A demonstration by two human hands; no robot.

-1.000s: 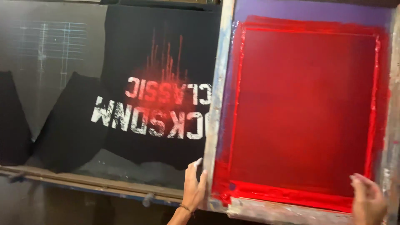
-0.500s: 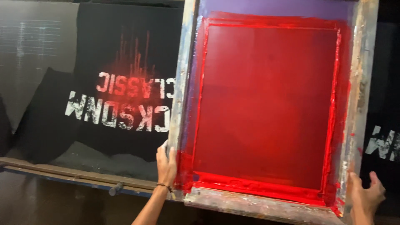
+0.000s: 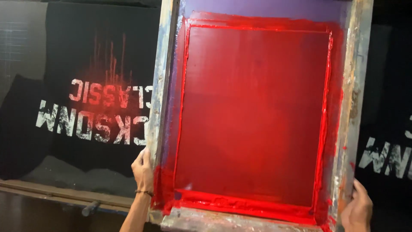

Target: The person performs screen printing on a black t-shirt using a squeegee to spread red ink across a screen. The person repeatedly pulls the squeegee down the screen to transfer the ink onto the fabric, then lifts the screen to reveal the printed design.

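So on the left there's a black printed shirt (image 3: pixel 92 107) laid flat, then the left hand (image 3: pixel 143 171) gripping the screen printing frame (image 3: pixel 257 120) by its left edge, red ink all over the mesh, right hand (image 3: pixel 357 209) clamped on the right edge.

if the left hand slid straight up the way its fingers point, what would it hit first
Probably nothing but more of the screen frame: the left hand grips its left rail, fingers pointing up along it. The printed black shirt lies beside that line, likely lower.
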